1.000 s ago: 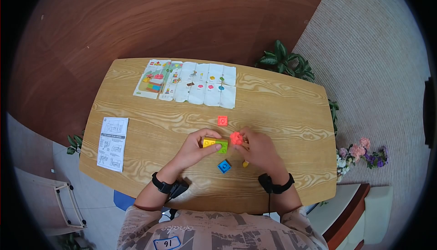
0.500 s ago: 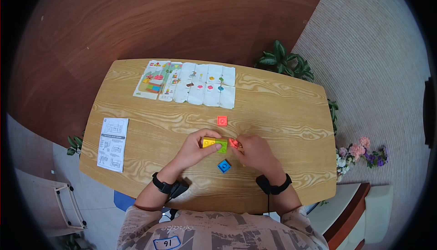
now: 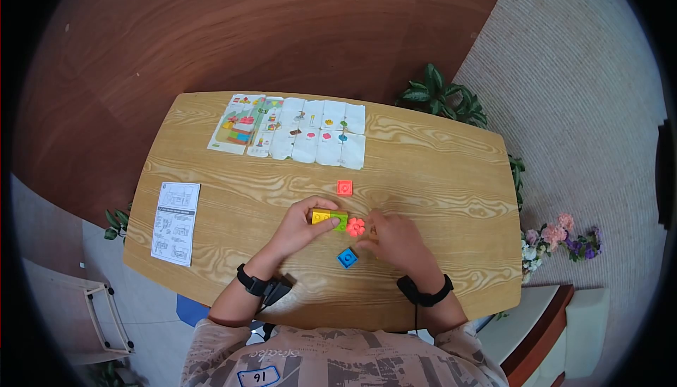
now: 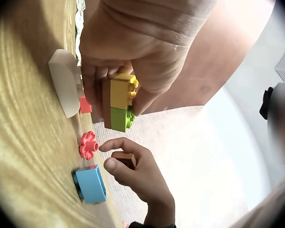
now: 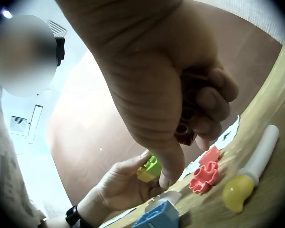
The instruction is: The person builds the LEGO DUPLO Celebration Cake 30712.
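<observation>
The person's bare forearms reach in over the near edge of the wooden table (image 3: 458,246), black bands at both wrists. The left hand (image 3: 296,230) is bent around a small stack, pinching it with the thumb on the studded face: a yellow brick (image 4: 121,92) and a lime-green brick (image 4: 119,118) side by side on a brown base, held just above the tabletop. The right hand (image 3: 400,237) hangs opposite, its lower fingers curled round a dark brown brick (image 4: 126,158) in the palm, while thumb and index finger stand apart, having let go of the coral flower piece (image 3: 356,227). A second ago that flower was in those fingers, and half a second ago it was tilted between them; now it lies on the table between the hands, just beside the green end of the stack. The left hand's hold looks unchanged. A blue brick (image 3: 347,258) sits hollow side up, nearer the person; a white candle piece (image 5: 266,147) with a yellow flame (image 5: 238,192) lies by the right hand. Past the hands are a coral brick (image 3: 344,187), then a creased, unfolded picture leaflet (image 3: 289,130), and a leafy plant (image 3: 444,94) beyond the table's edge.
</observation>
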Tool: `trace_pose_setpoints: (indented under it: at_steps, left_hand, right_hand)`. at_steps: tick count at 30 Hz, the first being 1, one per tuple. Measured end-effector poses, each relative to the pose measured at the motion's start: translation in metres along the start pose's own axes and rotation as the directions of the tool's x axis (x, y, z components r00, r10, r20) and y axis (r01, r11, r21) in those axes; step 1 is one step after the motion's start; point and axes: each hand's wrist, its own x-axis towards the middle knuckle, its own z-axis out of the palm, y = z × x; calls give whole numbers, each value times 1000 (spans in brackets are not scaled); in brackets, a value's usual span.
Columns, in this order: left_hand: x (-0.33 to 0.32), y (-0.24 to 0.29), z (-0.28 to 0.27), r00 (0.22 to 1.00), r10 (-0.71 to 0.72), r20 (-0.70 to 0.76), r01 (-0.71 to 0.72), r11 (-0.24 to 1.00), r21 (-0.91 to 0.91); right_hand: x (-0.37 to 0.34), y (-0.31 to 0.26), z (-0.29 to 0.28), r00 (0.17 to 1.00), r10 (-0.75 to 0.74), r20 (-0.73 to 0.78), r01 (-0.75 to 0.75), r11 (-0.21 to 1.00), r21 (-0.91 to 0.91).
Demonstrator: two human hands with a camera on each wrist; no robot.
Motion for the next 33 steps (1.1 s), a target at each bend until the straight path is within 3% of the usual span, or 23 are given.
trace_pose_setpoints:
  at_steps: [7,10,16,22,28,33]
  left_hand:
    - [2,-2,-1,1000,-9,-11,9,999,-44]
    - [3,-6,-2,1000,-1,-20,0,999,-33]
    - [7,-17,-6,1000,-27,-14,27,999,-33]
    - [11,-26,-7,1000,21,7,-22,996,84]
    - [13,-28,-7,999,48,16,-49,998,47]
    - [13,-28,-7,994,104,40,-109,976,189]
  right_hand:
    - [-18,-2,-2,986,-99,136,99,995,2]
    - [-20,4,4,985,-157,77,161,985,-52]
    - [-20,10,6,987,-124,100,126,992,-12]
    - [-26,24,11,997,-16,77,23,997,-78]
    - [-23,25,12,996,-37,78,43,997,-64]
    - [-21,24,13,996,-69,56,73,996,-60]
